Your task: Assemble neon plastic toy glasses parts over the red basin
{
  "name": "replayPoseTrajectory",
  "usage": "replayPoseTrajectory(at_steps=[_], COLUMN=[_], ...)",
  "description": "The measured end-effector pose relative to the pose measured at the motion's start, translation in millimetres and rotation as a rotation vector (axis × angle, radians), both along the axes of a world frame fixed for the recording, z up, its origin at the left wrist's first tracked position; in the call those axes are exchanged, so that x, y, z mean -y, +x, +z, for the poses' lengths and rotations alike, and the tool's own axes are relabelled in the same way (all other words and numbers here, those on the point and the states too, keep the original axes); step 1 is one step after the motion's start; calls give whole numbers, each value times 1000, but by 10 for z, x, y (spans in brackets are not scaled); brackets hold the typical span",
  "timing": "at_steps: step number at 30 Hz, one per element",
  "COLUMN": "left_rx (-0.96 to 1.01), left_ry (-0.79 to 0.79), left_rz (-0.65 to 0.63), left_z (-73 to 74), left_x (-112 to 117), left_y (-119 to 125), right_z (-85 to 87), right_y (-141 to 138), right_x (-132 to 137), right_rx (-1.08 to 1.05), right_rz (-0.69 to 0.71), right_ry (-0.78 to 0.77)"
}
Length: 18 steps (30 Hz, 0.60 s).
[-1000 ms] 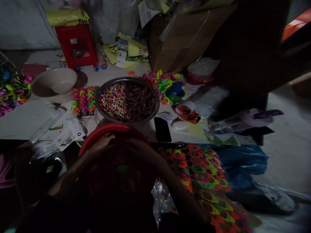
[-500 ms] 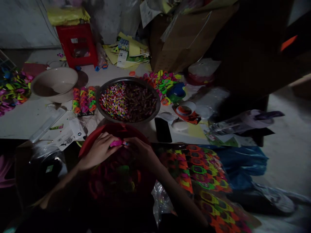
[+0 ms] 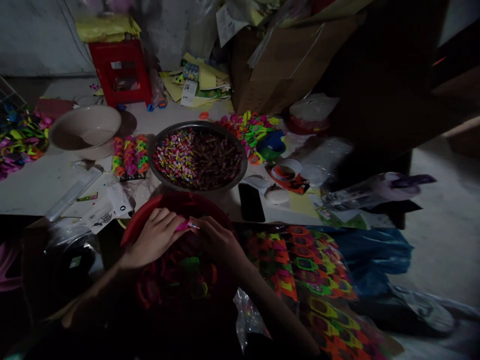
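Note:
My left hand (image 3: 155, 237) is closed around a pink plastic toy watch (image 3: 182, 226); its far side is hidden by the fingers. Between the fingertips of my right hand (image 3: 219, 242) is a small shiny wrapped piece (image 3: 193, 225), pressed against the end of the watch. Both hands are over a red basin (image 3: 130, 231), where more pink, green and orange toy watches (image 3: 191, 265) lie in shadow. Just beyond stands a metal bowl (image 3: 245, 162), with small colourful candies (image 3: 174, 155) on its left and dark wrapped sticks (image 3: 219, 157) on its right.
A beige bowl (image 3: 62, 145) and bundled toy watches (image 3: 129, 155) are on the left of the table. To the right lie a phone (image 3: 251, 202), a white cup (image 3: 287, 169) and plastic bags. A cardboard box (image 3: 277, 75) stands behind. Sheets of toy watches (image 3: 307, 262) are at my right.
My fingertips have drawn closer together. The wrapped piece now meets the pink toy watch, and less of the watch shows. The view has shifted very slightly.

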State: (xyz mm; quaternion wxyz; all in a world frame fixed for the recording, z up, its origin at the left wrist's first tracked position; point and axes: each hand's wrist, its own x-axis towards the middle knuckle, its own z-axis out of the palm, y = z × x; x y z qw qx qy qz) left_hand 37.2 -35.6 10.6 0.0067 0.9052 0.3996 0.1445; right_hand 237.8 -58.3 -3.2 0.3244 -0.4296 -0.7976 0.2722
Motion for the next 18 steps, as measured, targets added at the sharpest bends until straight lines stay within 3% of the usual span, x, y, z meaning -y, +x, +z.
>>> replayPoseTrajectory(at_steps=[6,18], left_rx=[21,-187], left_ry=[40,215], left_rz=[-25,-153], left_z=[57,63], left_x=[10,43], left_y=[2,-109], right_z=[-33,1], right_y=[-4,-17], right_x=[1,3], right_rx=[-59,95], right_rz=[-88,60], right_ry=[-20,-123])
